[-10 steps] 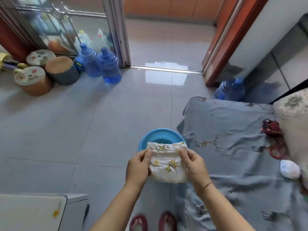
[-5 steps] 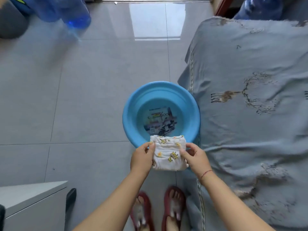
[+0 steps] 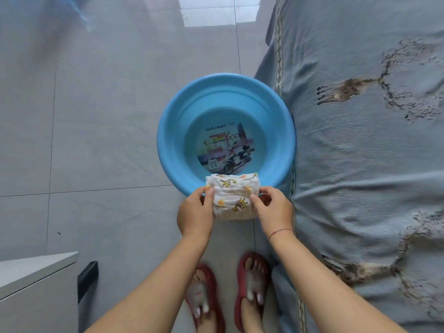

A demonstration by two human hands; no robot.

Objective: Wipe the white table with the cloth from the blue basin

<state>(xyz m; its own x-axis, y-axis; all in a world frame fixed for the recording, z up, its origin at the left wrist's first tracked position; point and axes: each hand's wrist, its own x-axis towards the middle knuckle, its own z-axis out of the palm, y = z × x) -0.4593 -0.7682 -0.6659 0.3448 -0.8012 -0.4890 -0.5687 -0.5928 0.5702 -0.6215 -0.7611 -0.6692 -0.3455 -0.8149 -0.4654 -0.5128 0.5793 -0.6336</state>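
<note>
White giraffe-print cloth [image 3: 231, 198], folded, sits above the six-o'clock rim of the blue basin [image 3: 168, 131], pinched by the left hand [image 3: 194, 215] at its nine o'clock and the right hand [image 3: 274, 210] at three.

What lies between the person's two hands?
In the head view, the folded white cloth with yellow animal prints lies between the left hand and the right hand; both pinch its sides over the near rim of the blue basin.

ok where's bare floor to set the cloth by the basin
Bare floor tiles lie beyond the blue basin and left of it, up to the white table. Crowded: grey cover against the basin's right; left hand, right hand, cloth, feet nearside.
</note>
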